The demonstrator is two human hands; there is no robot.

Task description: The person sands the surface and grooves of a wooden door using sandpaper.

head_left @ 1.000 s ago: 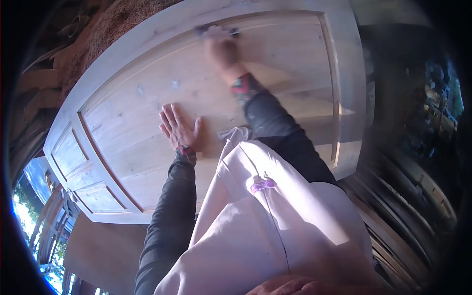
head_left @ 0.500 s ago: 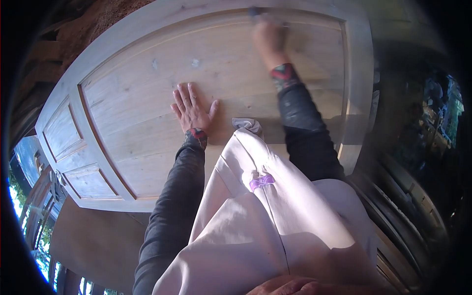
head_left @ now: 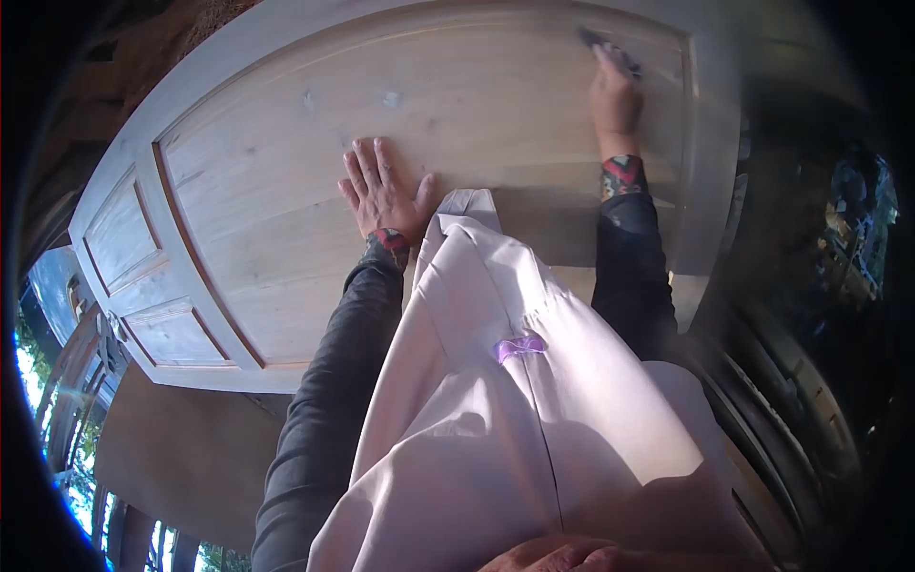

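A pale wooden door (head_left: 496,114) with recessed panels lies in front of me. My left hand (head_left: 386,195) rests flat on its large panel, fingers spread, holding nothing. Near the upper right corner of that panel, my right hand (head_left: 617,103) is closed around a small dark object (head_left: 591,40), pressed to the wood by the panel's far edge. What the object is, I cannot make out; it is blurred and partly covered by my fingers. Both wrists show red and dark patterned cuffs.
Light pink cloth (head_left: 477,400) with a purple tie covers my front and reaches the door's near edge. A brown board (head_left: 191,458) is below the door at the left. Long wooden strips (head_left: 791,410) lie at the right. Reddish material shows at the upper left.
My right hand has moved right along the panel's far edge with the dark object. The left hand stays flat on the panel. The view has shifted, and the pink cloth reaches higher over the door.
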